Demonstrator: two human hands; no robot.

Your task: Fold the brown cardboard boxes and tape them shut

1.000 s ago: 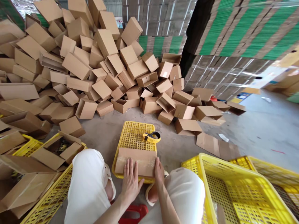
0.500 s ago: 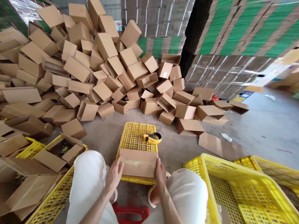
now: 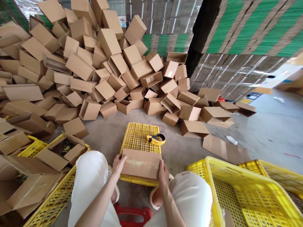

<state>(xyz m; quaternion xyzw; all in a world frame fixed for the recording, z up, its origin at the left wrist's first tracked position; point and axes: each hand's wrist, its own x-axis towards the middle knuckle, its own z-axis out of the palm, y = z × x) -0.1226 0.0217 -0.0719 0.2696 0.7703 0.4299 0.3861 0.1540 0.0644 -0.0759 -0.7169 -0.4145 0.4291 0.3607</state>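
Between my knees lies a cardboard box (image 3: 141, 164) with a strip of clear tape along its top. It rests on an upturned yellow crate (image 3: 137, 134). My left hand (image 3: 119, 164) grips the box's left end, thumb over the upper edge. At the opposite end my right hand (image 3: 163, 171) holds the box, its fingers partly hidden along the side. Beyond the box, on the crate's right edge, sits a yellow and black tape dispenser (image 3: 155, 139), touched by neither hand.
A tall heap of cardboard boxes (image 3: 109, 91) fills the floor ahead. At the right stands a yellow basket (image 3: 208, 176); at the left, another basket (image 3: 55, 197) carries open boxes (image 3: 33, 189). A red stool (image 3: 133, 216) is below me. Strapped cardboard stacks (image 3: 248, 28) rise behind.
My left hand has shifted slightly up along the box's left end, its thumb now on the top edge. The view has turned a little; box and tape dispenser stay on the crate.
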